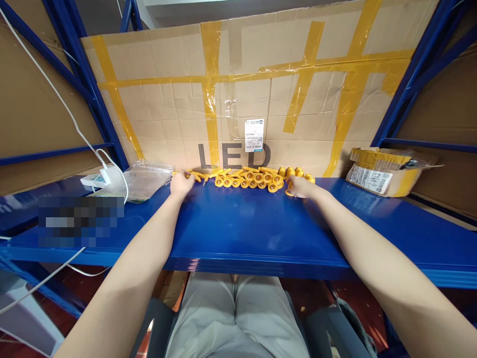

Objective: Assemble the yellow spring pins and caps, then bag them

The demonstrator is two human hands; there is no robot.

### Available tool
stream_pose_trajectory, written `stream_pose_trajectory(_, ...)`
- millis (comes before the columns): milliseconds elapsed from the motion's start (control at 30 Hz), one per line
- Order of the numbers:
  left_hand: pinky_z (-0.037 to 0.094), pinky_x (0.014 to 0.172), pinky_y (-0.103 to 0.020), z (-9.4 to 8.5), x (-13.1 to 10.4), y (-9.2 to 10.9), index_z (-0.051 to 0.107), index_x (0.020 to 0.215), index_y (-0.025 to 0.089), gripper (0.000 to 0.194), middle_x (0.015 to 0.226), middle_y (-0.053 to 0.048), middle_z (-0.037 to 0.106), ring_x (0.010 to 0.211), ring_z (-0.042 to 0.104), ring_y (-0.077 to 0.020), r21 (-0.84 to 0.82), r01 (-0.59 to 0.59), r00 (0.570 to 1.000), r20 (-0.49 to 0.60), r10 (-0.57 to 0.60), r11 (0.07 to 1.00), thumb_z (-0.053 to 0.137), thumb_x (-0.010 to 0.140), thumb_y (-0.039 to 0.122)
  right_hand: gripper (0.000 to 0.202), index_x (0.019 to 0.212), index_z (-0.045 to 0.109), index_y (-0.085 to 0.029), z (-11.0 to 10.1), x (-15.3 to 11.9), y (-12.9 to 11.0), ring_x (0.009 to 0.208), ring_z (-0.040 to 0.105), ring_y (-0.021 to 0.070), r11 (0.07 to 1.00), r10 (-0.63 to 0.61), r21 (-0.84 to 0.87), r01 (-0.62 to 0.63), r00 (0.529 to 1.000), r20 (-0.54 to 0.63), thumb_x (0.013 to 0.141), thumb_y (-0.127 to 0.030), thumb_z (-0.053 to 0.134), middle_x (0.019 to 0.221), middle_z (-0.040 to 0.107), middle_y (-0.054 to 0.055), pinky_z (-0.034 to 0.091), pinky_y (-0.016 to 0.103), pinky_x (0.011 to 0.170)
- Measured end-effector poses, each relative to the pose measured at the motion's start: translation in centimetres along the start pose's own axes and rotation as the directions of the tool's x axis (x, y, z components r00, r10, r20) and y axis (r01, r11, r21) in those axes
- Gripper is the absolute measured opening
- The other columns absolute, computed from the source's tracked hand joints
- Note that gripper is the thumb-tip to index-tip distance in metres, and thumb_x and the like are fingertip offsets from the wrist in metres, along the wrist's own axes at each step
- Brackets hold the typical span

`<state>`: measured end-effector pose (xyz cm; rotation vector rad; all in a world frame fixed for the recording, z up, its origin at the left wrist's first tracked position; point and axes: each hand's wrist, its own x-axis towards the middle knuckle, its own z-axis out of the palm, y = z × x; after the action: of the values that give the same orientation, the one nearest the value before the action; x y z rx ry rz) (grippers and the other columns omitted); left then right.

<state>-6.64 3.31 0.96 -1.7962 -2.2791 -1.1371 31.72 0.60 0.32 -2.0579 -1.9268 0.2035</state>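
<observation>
At the back of the blue shelf, my left hand [182,184] is closed around a thin yellow stick-like piece [174,173] at the left end of a row. More yellow stick-like pieces [219,172] lie to its right, one with a small metal tip. In the middle sit several yellow round pieces [261,179] with open, cup-like ends facing me. At the right end, my right hand [303,187] has its fingers closed on a yellow round piece [289,191], which they partly hide. Upright yellow round pieces [290,172] stand just behind it.
A large taped cardboard sheet [167,119] closes off the back. To the left lie a clear plastic bag [149,178] and a white power strip [108,176] with a cable. An opened cardboard box [387,171] stands right. The blue shelf [257,233] ends at my lap.
</observation>
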Motion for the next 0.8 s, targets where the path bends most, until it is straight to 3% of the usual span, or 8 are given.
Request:
stream_pose_trajectory(100, 0.049, 0.083, -0.032, -0.6, -1.0, 1.6, 0.064, 0.098, 0.02, 0.024, 0.1, -0.008, 0.072, 0.1, 0.064, -0.0253, 0.01, -0.036, 0.999, -0.037, 0.037, 0.999, 0.051, 0.082, 0.03, 0.043, 0.11, 0.056, -0.017, 0.2, 0.3, 0.3, 0.09, 0.065, 0.0309, 1.0, -0.013, -0.012, 0.013, 1.0, -0.003, 0.067, -0.013, 0.06, 0.089, 0.065, 0.012, 0.05, 0.041, 0.077)
stream_pose_trajectory(267, 0.049, 0.081, -0.031, -0.4, -2.1, 3.2, 0.066, 0.092, 0.022, 0.019, 0.098, -0.007, 0.072, 0.096, 0.065, -0.0246, 0.045, -0.08, 0.996, 0.052, 0.078, 0.996, 0.057, 0.077, 0.029, 0.047, 0.113, 0.055, -0.02, 0.8, 1.2, 1.2, 0.09, 0.065, 0.0326, 0.995, -0.091, -0.035, 0.09, 0.995, -0.028, 0.066, -0.019, 0.06, 0.09, 0.065, 0.011, 0.05, 0.043, 0.078)
stream_pose_trajectory(667, 0.051, 0.08, -0.035, 1.1, -3.2, 4.0, 0.067, 0.08, 0.019, 0.018, 0.09, -0.011, 0.072, 0.095, 0.065, -0.0298, 0.075, -0.148, 0.972, 0.196, 0.131, 0.986, 0.06, 0.073, 0.034, 0.049, 0.112, 0.054, -0.017, 0.4, 0.4, 0.4, 0.086, 0.066, 0.0299, 1.0, -0.021, -0.021, 0.022, 1.0, 0.008, 0.063, -0.012, 0.057, 0.092, 0.067, 0.013, 0.05, 0.038, 0.074)
stream_pose_trajectory(800, 0.051, 0.081, -0.035, 1.4, -3.7, 4.5, 0.064, 0.078, 0.02, 0.017, 0.088, -0.009, 0.071, 0.095, 0.065, -0.0291, 0.086, -0.162, 0.95, 0.281, 0.132, 0.983, 0.061, 0.071, 0.035, 0.048, 0.111, 0.055, -0.018, 0.6, 0.8, 0.9, 0.081, 0.066, 0.0283, 0.997, -0.072, -0.025, 0.071, 0.997, -0.008, 0.063, -0.013, 0.057, 0.088, 0.067, 0.011, 0.051, 0.038, 0.07)
